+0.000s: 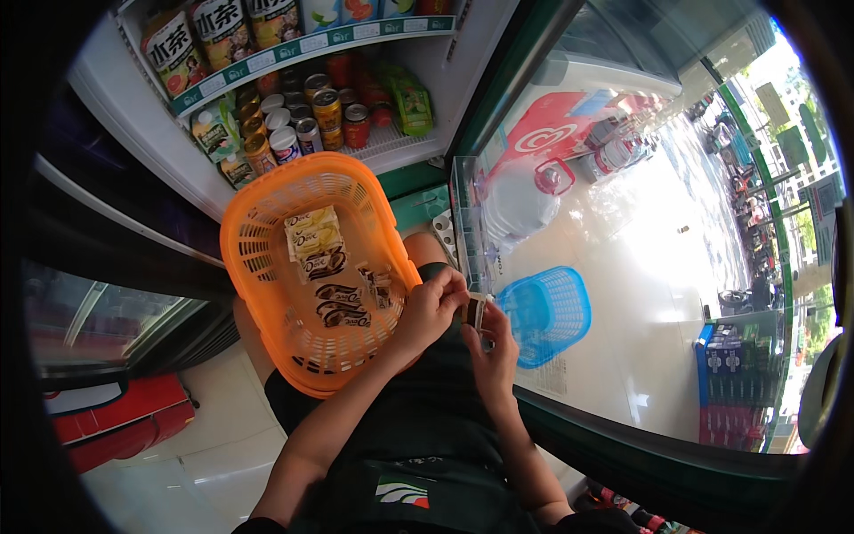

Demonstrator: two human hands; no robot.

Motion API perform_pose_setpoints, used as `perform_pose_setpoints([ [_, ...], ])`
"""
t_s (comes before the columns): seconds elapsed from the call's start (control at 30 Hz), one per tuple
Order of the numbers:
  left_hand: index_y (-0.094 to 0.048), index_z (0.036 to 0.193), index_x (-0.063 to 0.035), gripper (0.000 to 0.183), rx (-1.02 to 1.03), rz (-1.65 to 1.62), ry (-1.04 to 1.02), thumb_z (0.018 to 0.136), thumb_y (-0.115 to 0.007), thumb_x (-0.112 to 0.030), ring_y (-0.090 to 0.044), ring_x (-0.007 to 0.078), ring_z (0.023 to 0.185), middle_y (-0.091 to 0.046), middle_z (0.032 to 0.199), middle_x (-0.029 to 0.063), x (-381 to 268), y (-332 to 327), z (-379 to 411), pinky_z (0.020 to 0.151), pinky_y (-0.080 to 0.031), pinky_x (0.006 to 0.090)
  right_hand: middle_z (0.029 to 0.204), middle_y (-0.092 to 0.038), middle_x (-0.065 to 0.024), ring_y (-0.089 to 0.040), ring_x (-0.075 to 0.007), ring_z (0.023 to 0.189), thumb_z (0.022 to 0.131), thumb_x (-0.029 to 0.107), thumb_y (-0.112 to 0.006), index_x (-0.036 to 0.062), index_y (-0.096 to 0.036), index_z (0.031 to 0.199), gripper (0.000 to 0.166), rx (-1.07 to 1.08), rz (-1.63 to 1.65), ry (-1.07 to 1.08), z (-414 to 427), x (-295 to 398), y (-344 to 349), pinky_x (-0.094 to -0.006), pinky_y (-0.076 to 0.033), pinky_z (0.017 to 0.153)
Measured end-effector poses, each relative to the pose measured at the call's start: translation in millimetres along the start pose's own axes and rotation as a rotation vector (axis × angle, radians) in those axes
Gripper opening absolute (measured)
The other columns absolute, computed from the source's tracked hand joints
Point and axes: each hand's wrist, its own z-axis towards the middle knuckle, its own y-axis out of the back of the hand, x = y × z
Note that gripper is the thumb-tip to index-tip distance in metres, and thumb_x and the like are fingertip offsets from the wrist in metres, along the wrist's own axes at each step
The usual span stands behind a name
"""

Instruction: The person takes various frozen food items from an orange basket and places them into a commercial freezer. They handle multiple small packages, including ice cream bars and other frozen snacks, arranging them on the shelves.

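Observation:
An orange plastic basket (pixel 310 167) rests across my lap. Inside it lie several Dove bars in pale yellow wrappers (pixel 313 233), Dove bars in brown and white wrappers (pixel 341 314), and a few small wrapped pieces (pixel 377 287) near its right side. Just beyond the basket's right rim, my left hand (pixel 430 310) and my right hand (pixel 492 340) meet around a small brown and white wrapped piece (pixel 474 312). My right hand's fingers grip its right side; my left fingertips are at its left edge, and whether they grip it is hard to see.
Ahead stands an open refrigerated cabinet with drink cans (pixel 327 110) and cartons (pixel 170 53) on its shelves. Its glass door (pixel 520 394) stands open at my right. A blue plastic basket (pixel 550 314) shows through the glass. A red object (pixel 127 417) is at the lower left.

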Motion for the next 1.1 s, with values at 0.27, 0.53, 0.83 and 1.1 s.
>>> perform_pose_setpoints([
  [0.27, -0.057, 0.104, -0.0015, 0.011, -0.212, -0.243, 0.084, 0.095, -0.062, -0.007, -0.058, 0.0062, 0.073, -0.065, 0.086, 0.0019, -42, 48, -16, 0.066, -0.047, 0.0213, 0.083, -0.070, -0.0059, -0.067, -0.0092, 0.075, 0.096, 0.010, -0.062, -0.0047, -0.063, 0.095, 0.015, 0.241, 0.240, -0.182, 12, 32, -34, -0.0214, -0.050, 0.063],
  [0.53, -0.056, 0.128, 0.0014, 0.038, -0.269, -0.147, 0.121, 0.092, -0.065, -0.006, -0.059, 0.0072, 0.086, -0.062, 0.106, 0.0027, -33, 80, -55, 0.076, -0.051, 0.0237, 0.100, -0.064, -0.0106, -0.067, -0.0246, 0.078, 0.086, 0.005, -0.068, 0.0039, -0.066, 0.114, 0.029, 0.152, -0.116, 0.316, 20, 55, -65, -0.0324, -0.054, 0.066],
  [0.83, -0.061, 0.122, 0.0033, 0.035, -0.442, -0.366, 0.213, 0.089, -0.068, -0.004, -0.066, 0.0104, 0.093, -0.068, 0.109, 0.0084, -24, 102, -72, 0.083, -0.054, 0.0234, 0.098, -0.065, -0.0077, -0.063, -0.0125, 0.072, 0.081, -0.001, -0.072, 0.0023, -0.066, 0.117, 0.037, 0.211, 0.009, 0.247, 17, 74, -81, -0.0260, -0.053, 0.067],
  [1.1, -0.064, 0.113, 0.0039, 0.029, -0.452, -0.299, 0.291, 0.086, -0.071, -0.004, -0.068, 0.0128, 0.087, -0.071, 0.096, 0.0097, -9, 117, -66, 0.078, -0.057, 0.0259, 0.079, -0.064, -0.0021, -0.060, -0.0047, 0.071, 0.086, 0.003, -0.070, -0.0014, -0.064, 0.115, 0.030, 0.313, 0.229, -0.062, 19, 40, -102, -0.0208, -0.050, 0.067],
])
